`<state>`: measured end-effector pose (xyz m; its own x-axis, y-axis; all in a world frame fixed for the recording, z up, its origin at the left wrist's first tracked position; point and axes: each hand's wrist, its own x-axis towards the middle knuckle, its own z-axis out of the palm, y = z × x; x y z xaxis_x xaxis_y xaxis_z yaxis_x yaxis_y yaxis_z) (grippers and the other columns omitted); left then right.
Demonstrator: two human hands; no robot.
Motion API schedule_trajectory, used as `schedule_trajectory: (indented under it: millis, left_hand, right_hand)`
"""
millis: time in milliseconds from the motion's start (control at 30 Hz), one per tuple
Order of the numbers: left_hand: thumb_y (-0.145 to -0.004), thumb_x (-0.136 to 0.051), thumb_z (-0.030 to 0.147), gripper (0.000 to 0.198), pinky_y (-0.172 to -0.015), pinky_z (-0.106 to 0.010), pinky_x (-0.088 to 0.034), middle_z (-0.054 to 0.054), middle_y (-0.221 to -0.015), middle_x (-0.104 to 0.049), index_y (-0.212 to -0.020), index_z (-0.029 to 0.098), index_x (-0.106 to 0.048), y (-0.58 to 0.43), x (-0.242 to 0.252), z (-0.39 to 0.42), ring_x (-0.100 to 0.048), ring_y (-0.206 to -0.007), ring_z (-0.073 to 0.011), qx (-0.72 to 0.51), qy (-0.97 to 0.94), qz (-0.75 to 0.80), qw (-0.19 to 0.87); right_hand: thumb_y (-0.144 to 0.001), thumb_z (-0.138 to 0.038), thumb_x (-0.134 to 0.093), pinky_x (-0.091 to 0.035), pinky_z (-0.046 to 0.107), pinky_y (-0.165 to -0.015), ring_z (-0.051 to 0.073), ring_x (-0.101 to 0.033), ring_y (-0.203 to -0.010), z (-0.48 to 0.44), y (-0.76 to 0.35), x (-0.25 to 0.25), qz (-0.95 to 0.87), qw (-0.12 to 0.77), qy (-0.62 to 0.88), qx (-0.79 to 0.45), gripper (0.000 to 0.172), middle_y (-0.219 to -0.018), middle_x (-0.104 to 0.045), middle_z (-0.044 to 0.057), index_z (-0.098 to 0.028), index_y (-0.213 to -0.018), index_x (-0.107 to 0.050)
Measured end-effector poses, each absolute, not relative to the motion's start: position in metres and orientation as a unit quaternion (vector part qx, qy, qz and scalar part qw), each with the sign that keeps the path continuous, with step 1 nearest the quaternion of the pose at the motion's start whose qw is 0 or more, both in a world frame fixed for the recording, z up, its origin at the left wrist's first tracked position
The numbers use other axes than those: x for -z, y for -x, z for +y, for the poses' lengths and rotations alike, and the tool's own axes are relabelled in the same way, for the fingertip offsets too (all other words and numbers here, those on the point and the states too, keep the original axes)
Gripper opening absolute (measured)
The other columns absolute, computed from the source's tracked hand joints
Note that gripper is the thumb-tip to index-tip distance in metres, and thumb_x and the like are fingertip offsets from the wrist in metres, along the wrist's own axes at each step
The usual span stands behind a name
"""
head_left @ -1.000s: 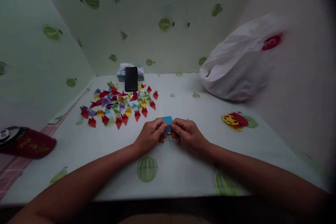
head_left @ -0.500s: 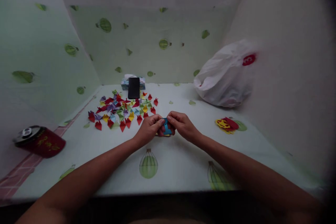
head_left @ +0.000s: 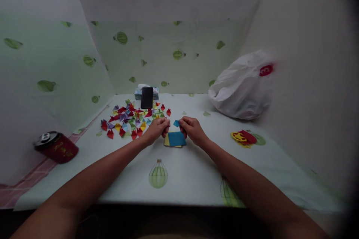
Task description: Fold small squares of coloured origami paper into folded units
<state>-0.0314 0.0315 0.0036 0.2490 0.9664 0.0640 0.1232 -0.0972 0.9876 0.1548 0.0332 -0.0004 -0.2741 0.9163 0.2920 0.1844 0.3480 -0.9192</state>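
A small folded blue paper [head_left: 176, 123] is pinched between the thumb and fingers of my right hand [head_left: 191, 128], its free part pointing left. My left hand [head_left: 160, 128] is closed just to the left, a small gap away from the blue paper; whether its fingertips hold anything is too small to tell. Beneath and between both hands lies a stack of paper squares, with a blue sheet [head_left: 176, 139] on top and a yellow sheet [head_left: 167, 140] showing at its left edge.
Many small folded papers [head_left: 122, 119] in several colours spread at the left. Behind them a black phone [head_left: 147, 98] leans on a tissue box [head_left: 138, 93]. A red can [head_left: 58, 148] stands far left. At right are a white plastic bag [head_left: 241, 87] and yellow and red cutouts [head_left: 243, 138].
My hands have moved apart. The blue paper is now in my right hand only, away from my left. The paper stack below has come into clearer view, and the camera has tilted up.
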Motion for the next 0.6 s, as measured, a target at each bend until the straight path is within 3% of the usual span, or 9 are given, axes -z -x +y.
schedule_trajectory:
  millis: [133,300,600]
  left_hand:
    - [-0.086,-0.058,0.045,0.032,-0.041,-0.017,-0.038,0.005,-0.055,-0.053,-0.073,0.016,-0.052,0.039,-0.001,0.038,-0.046,-0.039,-0.0049,-0.427,-0.605,0.456,0.494]
    - [-0.077,-0.071,0.046,0.035,-0.047,-0.02,-0.045,0.001,-0.059,-0.062,-0.076,0.013,-0.062,0.03,-0.004,0.035,-0.058,-0.048,-0.0093,-0.351,-0.646,0.418,0.533]
    - [-0.078,-0.069,0.041,0.031,-0.045,-0.019,-0.043,0.003,-0.054,-0.06,-0.069,0.015,-0.056,0.026,-0.009,0.033,-0.055,-0.043,-0.0081,-0.331,-0.67,0.389,0.538]
  right_hand:
    - [-0.089,-0.042,-0.05,-0.036,0.021,-0.038,0.009,-0.046,-0.035,0.031,-0.159,0.002,-0.688,0.442,0.399,-0.414,0.036,-0.047,-0.051,-0.004,-0.02,-0.061,-0.05]
    - [-0.086,-0.039,-0.054,-0.036,0.021,-0.042,0.009,-0.045,-0.038,0.031,-0.156,0.007,-0.709,0.426,0.384,-0.41,0.036,-0.046,-0.051,-0.004,-0.019,-0.057,-0.051]
    - [-0.088,-0.041,-0.051,-0.037,0.022,-0.045,0.01,-0.046,-0.043,0.029,-0.155,0.011,-0.71,0.432,0.384,-0.402,0.035,-0.051,-0.05,-0.004,-0.02,-0.061,-0.047]
